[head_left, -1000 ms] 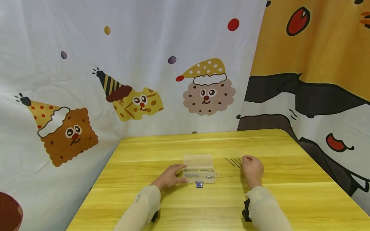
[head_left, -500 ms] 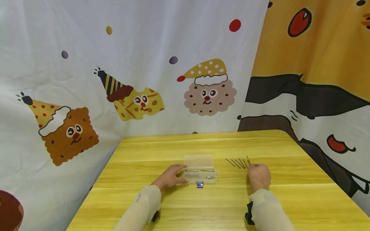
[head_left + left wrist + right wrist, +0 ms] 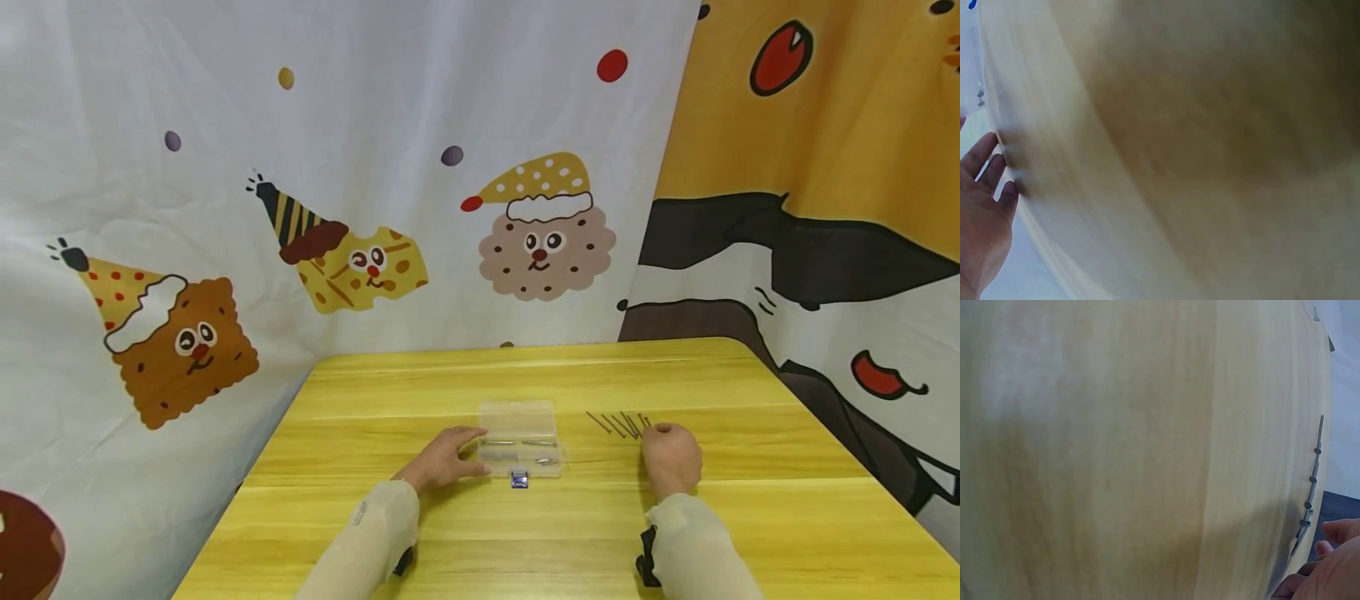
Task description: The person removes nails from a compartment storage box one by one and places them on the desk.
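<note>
Our left hand is staying flat against the clear plastic case mid-tabletop, grip relaxed. Our right hand is easing back, its curled grip empty, beside the thin dark rods lying in a row.

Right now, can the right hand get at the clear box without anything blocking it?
Probably yes. The right hand sits by the nails, with bare table between it and the clear box; the left hand rests only against the box's far side.
</note>
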Tool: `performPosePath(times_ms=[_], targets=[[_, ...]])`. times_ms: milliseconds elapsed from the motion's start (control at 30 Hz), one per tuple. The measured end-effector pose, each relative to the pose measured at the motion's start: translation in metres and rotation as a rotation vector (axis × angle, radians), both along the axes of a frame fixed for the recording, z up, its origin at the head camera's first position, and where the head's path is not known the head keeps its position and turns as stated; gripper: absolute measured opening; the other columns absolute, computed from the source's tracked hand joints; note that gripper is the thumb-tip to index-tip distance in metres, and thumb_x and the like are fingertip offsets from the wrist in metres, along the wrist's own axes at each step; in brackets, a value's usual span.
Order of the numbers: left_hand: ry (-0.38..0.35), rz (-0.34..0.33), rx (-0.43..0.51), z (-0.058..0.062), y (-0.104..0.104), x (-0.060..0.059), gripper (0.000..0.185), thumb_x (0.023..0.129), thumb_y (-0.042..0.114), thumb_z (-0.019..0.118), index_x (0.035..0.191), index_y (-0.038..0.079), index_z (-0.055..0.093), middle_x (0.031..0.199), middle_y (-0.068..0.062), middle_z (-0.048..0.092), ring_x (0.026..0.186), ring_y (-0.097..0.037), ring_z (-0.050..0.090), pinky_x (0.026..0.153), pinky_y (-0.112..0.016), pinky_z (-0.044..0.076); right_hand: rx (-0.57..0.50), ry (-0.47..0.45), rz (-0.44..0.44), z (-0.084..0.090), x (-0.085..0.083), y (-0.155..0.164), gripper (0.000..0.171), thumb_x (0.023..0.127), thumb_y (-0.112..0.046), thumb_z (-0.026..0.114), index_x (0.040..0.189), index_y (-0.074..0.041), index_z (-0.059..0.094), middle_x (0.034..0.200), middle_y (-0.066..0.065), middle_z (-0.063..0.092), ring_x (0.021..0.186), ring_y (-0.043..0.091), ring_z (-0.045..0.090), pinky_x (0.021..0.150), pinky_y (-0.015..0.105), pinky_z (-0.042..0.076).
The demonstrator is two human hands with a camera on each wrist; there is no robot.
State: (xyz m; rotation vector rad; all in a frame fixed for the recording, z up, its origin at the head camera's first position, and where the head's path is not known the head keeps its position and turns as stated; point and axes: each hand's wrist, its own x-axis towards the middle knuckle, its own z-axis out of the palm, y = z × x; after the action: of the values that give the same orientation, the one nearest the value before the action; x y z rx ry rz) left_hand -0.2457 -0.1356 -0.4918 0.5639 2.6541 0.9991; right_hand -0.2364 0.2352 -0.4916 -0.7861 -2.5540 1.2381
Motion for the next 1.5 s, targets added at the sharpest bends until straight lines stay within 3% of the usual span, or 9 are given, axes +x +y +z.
performPosePath(times_ms=[300, 433, 533, 633, 733, 833, 1100, 1267, 1500], targets=[[-0.001, 0.001, -0.009, 0.000, 0.000, -0.001, 0.071, 0.091, 0.042, 0.072, 0.151, 0.017, 0.044, 0.155, -0.019, 0.034, 0.143, -0.041, 0.029, 0.113, -0.059, 0.027, 0.003, 0.010, -0.004, 0.002, -0.008, -0.003, 0.038, 0.099, -0.030, 0.050, 0.119, -0.002, 0.067, 0.118, 0.025, 0.064, 0.100, 0.046, 0.060, 0.074, 0.056, 0.048], [-0.004, 0.001, -0.006, 0.000, 0.000, -0.001, 0.071, 0.090, 0.042, 0.073, 0.151, 0.018, 0.044, 0.155, -0.019, 0.034, 0.143, -0.041, 0.029, 0.113, -0.059, 0.027, 0.010, 0.053, 0.035, 0.000, -0.010, -0.007, 0.039, 0.099, -0.032, 0.052, 0.120, -0.003, 0.068, 0.118, 0.025, 0.065, 0.099, 0.046, 0.060, 0.072, 0.054, 0.049], [-0.009, 0.005, 0.001, 0.000, 0.000, -0.001, 0.072, 0.090, 0.042, 0.073, 0.151, 0.017, 0.044, 0.156, -0.019, 0.033, 0.143, -0.041, 0.028, 0.113, -0.060, 0.027, 0.020, 0.105, 0.097, -0.003, -0.014, -0.011, 0.038, 0.099, -0.032, 0.055, 0.121, -0.004, 0.069, 0.121, 0.025, 0.064, 0.095, 0.042, 0.062, 0.068, 0.047, 0.050], [-0.014, 0.011, 0.005, 0.000, 0.000, -0.001, 0.073, 0.090, 0.043, 0.073, 0.151, 0.017, 0.044, 0.156, -0.019, 0.032, 0.143, -0.041, 0.027, 0.113, -0.060, 0.027, 0.024, 0.157, 0.181, -0.004, -0.020, -0.017, 0.036, 0.099, -0.032, 0.059, 0.121, -0.004, 0.070, 0.112, 0.022, 0.067, 0.077, 0.031, 0.061, 0.057, 0.037, 0.047], [-0.014, 0.012, 0.009, 0.001, 0.000, -0.001, 0.073, 0.090, 0.043, 0.073, 0.151, 0.017, 0.044, 0.156, -0.020, 0.032, 0.143, -0.042, 0.027, 0.113, -0.060, 0.026, -0.006, 0.180, 0.276, -0.006, -0.026, -0.024, 0.036, 0.099, -0.032, 0.062, 0.121, -0.005, 0.070, 0.094, 0.017, 0.067, 0.056, 0.018, 0.050, 0.047, 0.029, 0.039], [-0.014, 0.012, 0.009, 0.001, 0.000, -0.001, 0.073, 0.090, 0.043, 0.073, 0.151, 0.017, 0.044, 0.156, -0.019, 0.032, 0.143, -0.041, 0.027, 0.113, -0.060, 0.026, -0.062, 0.185, 0.366, -0.005, -0.029, -0.036, 0.035, 0.097, -0.032, 0.065, 0.121, -0.006, 0.071, 0.084, 0.013, 0.063, 0.051, 0.016, 0.043, 0.044, 0.028, 0.036], [-0.005, 0.011, 0.016, -0.002, 0.000, -0.001, 0.071, 0.090, 0.040, 0.073, 0.151, 0.017, 0.044, 0.155, -0.019, 0.033, 0.143, -0.041, 0.028, 0.113, -0.059, 0.027, -0.106, 0.151, 0.530, -0.003, -0.031, -0.066, 0.027, 0.093, -0.025, 0.071, 0.114, -0.008, 0.075, 0.085, 0.008, 0.062, 0.063, 0.018, 0.046, 0.051, 0.029, 0.039], [0.001, 0.008, 0.002, -0.003, 0.000, -0.002, 0.071, 0.090, 0.041, 0.073, 0.151, 0.017, 0.044, 0.155, -0.018, 0.034, 0.143, -0.040, 0.029, 0.113, -0.058, 0.027, -0.075, 0.135, 0.585, -0.003, -0.032, -0.079, 0.019, 0.090, -0.021, 0.075, 0.106, -0.011, 0.078, 0.102, 0.007, 0.069, 0.078, 0.019, 0.055, 0.060, 0.031, 0.045], [0.020, -0.001, 0.001, 0.000, 0.001, -0.001, 0.071, 0.091, 0.039, 0.073, 0.150, 0.014, 0.045, 0.154, -0.019, 0.036, 0.141, -0.040, 0.031, 0.113, -0.058, 0.028, -0.034, 0.093, 0.638, -0.003, -0.031, -0.087, 0.010, 0.088, -0.020, 0.078, 0.096, -0.015, 0.081, 0.103, 0.004, 0.071, 0.077, 0.018, 0.055, 0.060, 0.030, 0.045]])
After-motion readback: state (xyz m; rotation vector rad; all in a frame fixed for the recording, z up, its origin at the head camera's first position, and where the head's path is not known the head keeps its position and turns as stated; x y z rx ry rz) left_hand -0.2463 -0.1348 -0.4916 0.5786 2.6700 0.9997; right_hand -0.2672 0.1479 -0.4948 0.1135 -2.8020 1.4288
